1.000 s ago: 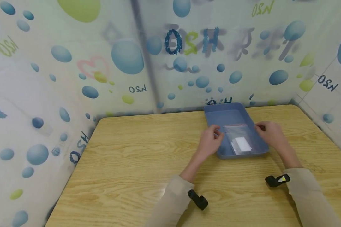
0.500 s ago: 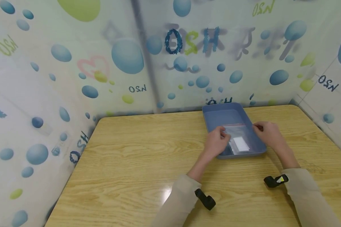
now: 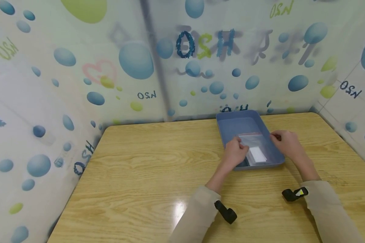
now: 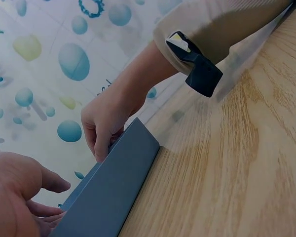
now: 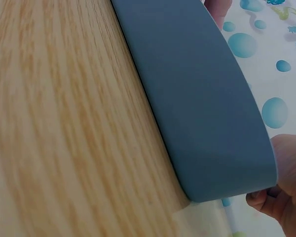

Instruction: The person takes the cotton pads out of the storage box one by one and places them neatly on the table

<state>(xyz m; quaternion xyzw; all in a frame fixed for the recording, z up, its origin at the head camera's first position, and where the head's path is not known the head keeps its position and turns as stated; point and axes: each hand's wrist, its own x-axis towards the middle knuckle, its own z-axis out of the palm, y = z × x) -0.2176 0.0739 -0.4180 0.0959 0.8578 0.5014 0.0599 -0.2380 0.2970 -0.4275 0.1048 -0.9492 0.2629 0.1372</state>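
A blue-grey tray (image 3: 241,122) lies on the wooden table. Inside its nearer half is a clear zip bag (image 3: 250,138) with a red strip along the top, and white flat pieces (image 3: 258,154) show through it. My right hand (image 3: 288,144) grips the tray's right rim; in the right wrist view, its thumb and fingers (image 5: 259,197) close on the tray's edge. My left hand (image 3: 235,154) is over the left side of the tray, beside the bag and covering part of it. In the left wrist view, the left thumb and fingers (image 4: 54,183) stand apart.
The wooden table (image 3: 146,162) stretches widely to the left of the tray. A patterned curtain (image 3: 167,74) hangs close behind the table's back edge. A black wrist camera (image 3: 226,212) is strapped to each sleeve.
My left hand has moved right, from the tray's left edge in over the bag's side. The tray and right hand have shifted slightly left together.
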